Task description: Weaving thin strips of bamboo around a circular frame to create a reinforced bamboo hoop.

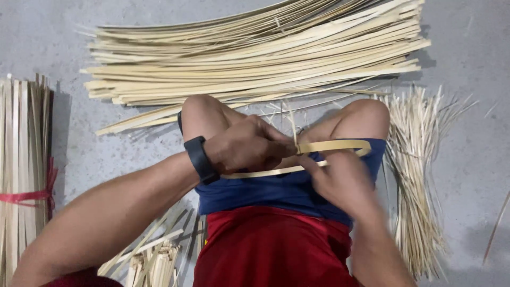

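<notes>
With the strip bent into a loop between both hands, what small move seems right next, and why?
Probably draw the loose end tighter with the right hand: the bamboo strip already curves into a loop, the left hand pinches where it crosses, and the loop looks unfastened.

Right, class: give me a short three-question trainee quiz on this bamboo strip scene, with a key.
1. True or false: the left hand wears a black wrist band.
2. What do both hands hold? A) knife B) bent bamboo strip C) rope
3. What colour tie binds the strip bundle at the far left?

Key: 1 true. 2 B; the right hand is blurred but on the strip. 3 red tie.
</notes>
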